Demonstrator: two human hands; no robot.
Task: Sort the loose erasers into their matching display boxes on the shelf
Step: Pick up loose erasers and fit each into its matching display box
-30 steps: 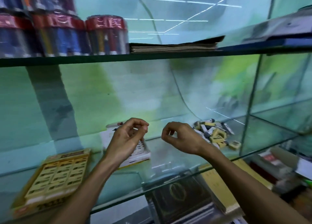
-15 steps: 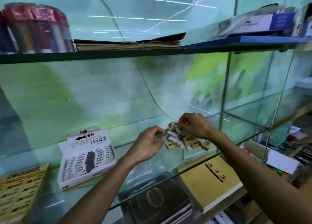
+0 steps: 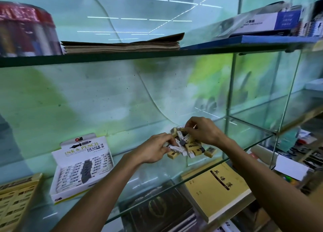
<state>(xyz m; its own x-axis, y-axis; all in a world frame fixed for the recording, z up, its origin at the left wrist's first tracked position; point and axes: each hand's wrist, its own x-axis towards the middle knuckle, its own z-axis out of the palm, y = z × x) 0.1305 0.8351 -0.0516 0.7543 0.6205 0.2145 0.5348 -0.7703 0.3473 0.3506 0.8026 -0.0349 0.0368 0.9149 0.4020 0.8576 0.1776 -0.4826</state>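
A pile of loose erasers (image 3: pixel 195 147), some yellow and some white-and-grey, lies on the glass shelf (image 3: pixel 157 175). My left hand (image 3: pixel 155 149) reaches into the pile's left side and pinches a white eraser (image 3: pixel 174 147). My right hand (image 3: pixel 201 131) rests on top of the pile with its fingers curled round a white eraser. A white "Ink & Pencil Eraser" display box (image 3: pixel 82 168) stands open to the left with rows of white-and-grey erasers. A yellow display box (image 3: pixel 15 198) sits at the far left edge.
An upper shelf holds a stack of brown paper (image 3: pixel 120 45), blurred cylindrical packs (image 3: pixel 26 32) and a blue-white box (image 3: pixel 262 24). Below the glass lie a yellow notebook (image 3: pixel 218 188) and dark books (image 3: pixel 157 209). A glass divider (image 3: pixel 229 109) stands right of the pile.
The view swung right, away from the white box. Both hands moved from in front of the box into the loose pile, and each took hold of an eraser.
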